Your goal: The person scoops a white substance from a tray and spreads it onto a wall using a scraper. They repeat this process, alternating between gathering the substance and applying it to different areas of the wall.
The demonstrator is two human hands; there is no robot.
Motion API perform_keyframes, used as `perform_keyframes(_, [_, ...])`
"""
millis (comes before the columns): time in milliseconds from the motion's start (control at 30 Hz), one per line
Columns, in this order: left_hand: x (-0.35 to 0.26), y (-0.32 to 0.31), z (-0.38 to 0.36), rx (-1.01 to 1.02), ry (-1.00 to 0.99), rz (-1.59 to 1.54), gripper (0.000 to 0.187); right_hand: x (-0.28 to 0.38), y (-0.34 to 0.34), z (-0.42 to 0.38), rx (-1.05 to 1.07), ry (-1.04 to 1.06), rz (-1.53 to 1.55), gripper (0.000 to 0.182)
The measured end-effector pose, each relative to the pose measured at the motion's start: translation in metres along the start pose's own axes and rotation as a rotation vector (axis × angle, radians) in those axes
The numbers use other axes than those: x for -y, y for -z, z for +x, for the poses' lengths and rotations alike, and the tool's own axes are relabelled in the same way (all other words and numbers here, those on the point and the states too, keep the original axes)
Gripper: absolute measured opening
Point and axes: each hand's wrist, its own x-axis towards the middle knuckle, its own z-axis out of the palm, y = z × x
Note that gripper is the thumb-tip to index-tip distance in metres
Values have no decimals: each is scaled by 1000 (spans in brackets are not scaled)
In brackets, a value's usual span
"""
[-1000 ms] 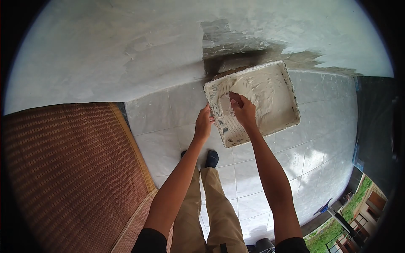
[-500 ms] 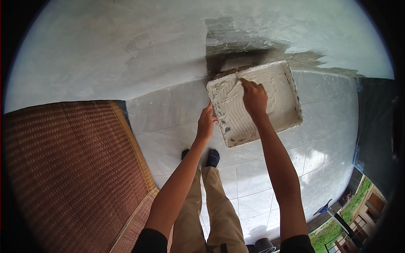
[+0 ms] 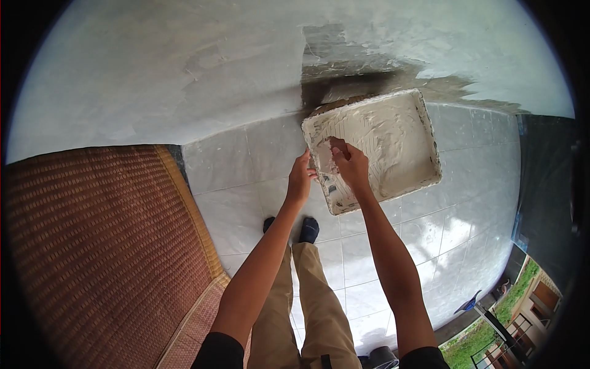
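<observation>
The paste-filled tray [image 3: 433, 144] is positioned above the tiled floor [image 3: 221, 160], near the wall [image 3: 153, 74]. As I observe, the right hand [image 3: 353, 165] is closed around a scraper [image 3: 332, 147] inside the tray; the left hand [image 3: 299, 177] grips the tray's left rim, fingers partly hidden.

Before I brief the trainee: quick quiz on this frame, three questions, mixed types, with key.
1. Which of the person's hands holds the scraper?
2. True or false: in the picture, the mat is to the left of the tray.
3. Where is the left hand?
a) on the scraper
b) at the tray's edge
c) on the mat

Key:
1. The right hand.
2. True.
3. b
</observation>
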Motion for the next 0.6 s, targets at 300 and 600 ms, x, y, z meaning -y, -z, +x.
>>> perform_keyframes(300, [1,1,2,18,15,14,54,-31,7,21,228,-158,374,26])
perform_keyframes(600, [-4,13,-3,-133,-249,239,50,-22,46,-3,282,-330,825,33])
